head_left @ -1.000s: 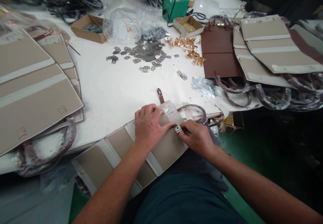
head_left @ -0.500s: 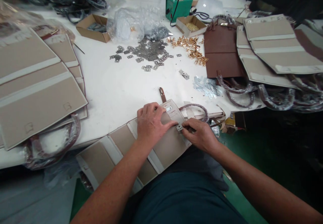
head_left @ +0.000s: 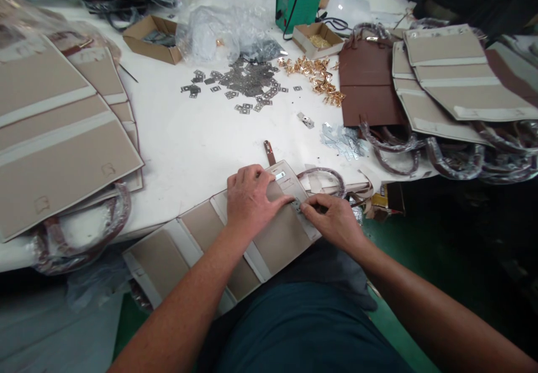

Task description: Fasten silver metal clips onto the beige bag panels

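Observation:
A beige bag panel (head_left: 275,238) with pale cross strips lies slantwise over the table's front edge, reaching towards my lap. My left hand (head_left: 250,196) grips its far edge with curled fingers, the thumb stretched along the surface. At that thumb's tip, a small metal backing plate (head_left: 296,205) lies against the panel near its right end. My right hand (head_left: 332,219) pinches the plate's right side between thumb and fingertips, which partly hide it. A shiny metal strip (head_left: 280,176) sits on the panel beyond my left thumb. One brown strap (head_left: 269,152) with metal fittings sticks out past the far edge.
Loose metal plates (head_left: 252,79), gold-coloured fittings (head_left: 313,76) and silvery strips (head_left: 342,140) lie across the white table. Bag panels are stacked left (head_left: 63,154) and right (head_left: 454,73), with plastic-wrapped handles. Farther back are open cartons (head_left: 153,40) and a green device (head_left: 296,9).
The small metal plate has gone from tilted and bright to lying flatter and darker against the panel. My right fingertips have moved slightly with it. The left hand keeps its grip.

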The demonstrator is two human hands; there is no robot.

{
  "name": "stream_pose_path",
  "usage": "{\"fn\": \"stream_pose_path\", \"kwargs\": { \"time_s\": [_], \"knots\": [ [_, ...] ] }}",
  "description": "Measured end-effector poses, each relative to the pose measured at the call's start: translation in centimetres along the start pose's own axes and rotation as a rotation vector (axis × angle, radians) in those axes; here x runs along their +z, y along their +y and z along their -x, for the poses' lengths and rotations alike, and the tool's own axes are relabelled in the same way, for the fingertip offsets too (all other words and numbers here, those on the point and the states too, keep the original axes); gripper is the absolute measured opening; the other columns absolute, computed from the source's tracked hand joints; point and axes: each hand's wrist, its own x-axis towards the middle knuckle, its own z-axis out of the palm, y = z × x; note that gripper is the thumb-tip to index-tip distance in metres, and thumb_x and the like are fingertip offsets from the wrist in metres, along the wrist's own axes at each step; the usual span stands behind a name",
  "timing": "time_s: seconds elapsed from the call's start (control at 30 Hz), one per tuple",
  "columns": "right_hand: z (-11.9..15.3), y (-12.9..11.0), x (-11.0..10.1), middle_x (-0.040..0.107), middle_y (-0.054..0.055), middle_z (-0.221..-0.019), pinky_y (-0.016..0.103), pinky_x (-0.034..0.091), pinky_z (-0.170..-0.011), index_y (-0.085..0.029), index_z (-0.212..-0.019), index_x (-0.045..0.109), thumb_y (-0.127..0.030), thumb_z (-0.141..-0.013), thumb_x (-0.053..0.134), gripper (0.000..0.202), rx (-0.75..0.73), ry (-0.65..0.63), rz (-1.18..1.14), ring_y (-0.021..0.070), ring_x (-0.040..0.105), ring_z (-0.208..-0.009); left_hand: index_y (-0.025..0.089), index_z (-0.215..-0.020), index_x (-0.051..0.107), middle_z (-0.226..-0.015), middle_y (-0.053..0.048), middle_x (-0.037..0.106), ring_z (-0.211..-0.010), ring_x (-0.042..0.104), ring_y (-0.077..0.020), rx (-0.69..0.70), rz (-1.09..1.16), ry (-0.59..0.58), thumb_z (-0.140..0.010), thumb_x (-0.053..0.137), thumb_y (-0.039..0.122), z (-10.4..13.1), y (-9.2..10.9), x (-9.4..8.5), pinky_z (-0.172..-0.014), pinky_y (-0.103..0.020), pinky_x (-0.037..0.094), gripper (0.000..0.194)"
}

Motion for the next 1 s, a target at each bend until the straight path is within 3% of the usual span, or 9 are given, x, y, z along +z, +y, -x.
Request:
{"fn": "stream_pose_path", "kwargs": {
  "time_s": [0.37,0.87,1.0],
  "knots": [
    [0.1,-0.15,0.42,0.067,-0.002,-0.066,0.028,0.036,-0.06,-0.022,-0.072,0.07,-0.036,-0.093,0.067,0.026,0.053,0.014,0.137,0.0164,0.061,-0.063,0.023,-0.114,0.066,-0.123,-0.01,0.061,-0.116,0.056,-0.0319,0.014,0.036,-0.002,-0.08,0.083,0.059,0.21,-0.05,-0.04,-0.101,-0.049,0.041,0.052],
    [0.32,-0.15,0.68,0.068,0.0,-0.066,0.028,0.035,-0.058,-0.023,-0.073,0.07,-0.038,-0.094,0.064,0.027,0.077,0.013,0.174,0.0172,0.06,-0.062,0.022,-0.114,0.064,-0.121,-0.01,0.061,-0.115,0.056,-0.0315,0.041,0.014,-0.003,-0.076,0.086,0.061,0.18,-0.14,-0.11,-0.099,-0.049,0.043,0.059],
    [0.38,-0.15,0.8,0.067,0.0,-0.066,0.028,0.034,-0.057,-0.023,-0.073,0.07,-0.04,-0.094,0.064,0.028,0.087,0.025,0.166,0.0173,0.059,-0.061,0.021,-0.118,0.062,-0.13,-0.011,0.06,-0.12,0.055,-0.0323,0.061,0.02,-0.007,-0.076,0.086,0.059,0.22,-0.16,-0.11,-0.101,-0.05,0.043,0.061]
  ]
}}
